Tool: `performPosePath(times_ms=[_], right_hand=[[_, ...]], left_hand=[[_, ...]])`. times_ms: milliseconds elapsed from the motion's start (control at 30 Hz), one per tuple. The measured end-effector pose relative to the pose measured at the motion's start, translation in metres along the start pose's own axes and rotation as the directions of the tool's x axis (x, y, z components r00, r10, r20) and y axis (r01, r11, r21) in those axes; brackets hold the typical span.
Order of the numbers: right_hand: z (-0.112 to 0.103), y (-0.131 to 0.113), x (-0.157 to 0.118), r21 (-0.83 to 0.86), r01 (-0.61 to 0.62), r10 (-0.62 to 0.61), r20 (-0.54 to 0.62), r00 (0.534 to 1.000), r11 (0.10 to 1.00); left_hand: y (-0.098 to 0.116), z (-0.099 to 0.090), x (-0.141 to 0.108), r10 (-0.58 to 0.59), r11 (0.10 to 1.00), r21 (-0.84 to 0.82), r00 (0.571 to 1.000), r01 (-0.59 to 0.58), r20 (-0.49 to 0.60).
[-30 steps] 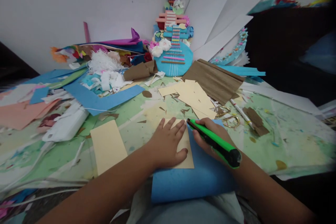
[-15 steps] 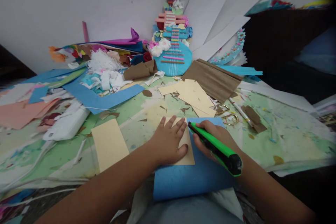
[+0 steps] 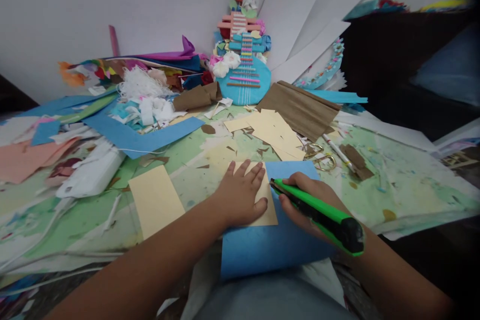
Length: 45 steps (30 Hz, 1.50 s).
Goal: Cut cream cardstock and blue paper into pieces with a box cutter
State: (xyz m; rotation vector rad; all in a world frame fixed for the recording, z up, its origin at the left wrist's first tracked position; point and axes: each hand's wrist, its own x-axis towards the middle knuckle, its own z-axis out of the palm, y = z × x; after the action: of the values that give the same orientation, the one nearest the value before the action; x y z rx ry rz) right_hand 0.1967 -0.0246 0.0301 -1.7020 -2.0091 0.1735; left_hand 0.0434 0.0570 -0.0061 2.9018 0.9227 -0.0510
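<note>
My left hand point(image 3: 243, 195) lies flat with its fingers spread, pressing on a cream card point(image 3: 268, 215). That card rests on a larger blue sheet point(image 3: 262, 250), whose near part curves down over the table edge towards my lap. In my right hand point(image 3: 311, 195) is a green and black utility knife point(image 3: 318, 210). Its tip sits beside the card's right edge, over the blue sheet; whether the blade touches is too small to tell. Left of my forearm lies another cream piece of card point(image 3: 157, 197).
Gold-handled scissors point(image 3: 324, 161) lie beyond my right hand, near cream offcuts point(image 3: 275, 132) and brown paper point(image 3: 303, 110). A white power strip point(image 3: 92, 170) with cables is at left. At the back, a blue paper guitar point(image 3: 243, 82) leans against the wall.
The knife tip has slid a short way towards me along the card's right edge, and my right hand came with it. My left hand stays on the card. The view shifted slightly.
</note>
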Motion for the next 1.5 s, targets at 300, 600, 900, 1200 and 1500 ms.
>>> performPosePath(times_ms=[300,600,900,1200,1500], right_hand=[[-0.001,-0.008,-0.014,-0.024,-0.007,0.006,-0.032,0.999,1.000],[-0.004,-0.019,-0.025,-0.012,0.009,-0.009,-0.014,1.000,1.000],[-0.002,-0.028,-0.048,-0.068,-0.018,0.018,-0.008,1.000,0.998],[0.002,-0.020,-0.059,-0.042,-0.044,0.039,-0.128,0.991,0.998],[0.004,-0.001,-0.043,0.209,-0.136,0.176,-0.187,0.966,0.968]], left_hand=[[0.000,0.003,0.001,-0.006,1.000,-0.003,1.000,0.006,-0.023],[0.001,0.002,0.000,-0.008,1.000,-0.006,1.000,0.007,-0.028],[0.001,0.002,-0.001,-0.010,1.000,0.007,0.999,0.011,-0.033],[0.001,0.001,-0.001,-0.004,1.000,0.013,0.999,0.004,-0.033],[0.003,-0.001,-0.002,-0.017,0.999,0.030,1.000,0.017,-0.014]])
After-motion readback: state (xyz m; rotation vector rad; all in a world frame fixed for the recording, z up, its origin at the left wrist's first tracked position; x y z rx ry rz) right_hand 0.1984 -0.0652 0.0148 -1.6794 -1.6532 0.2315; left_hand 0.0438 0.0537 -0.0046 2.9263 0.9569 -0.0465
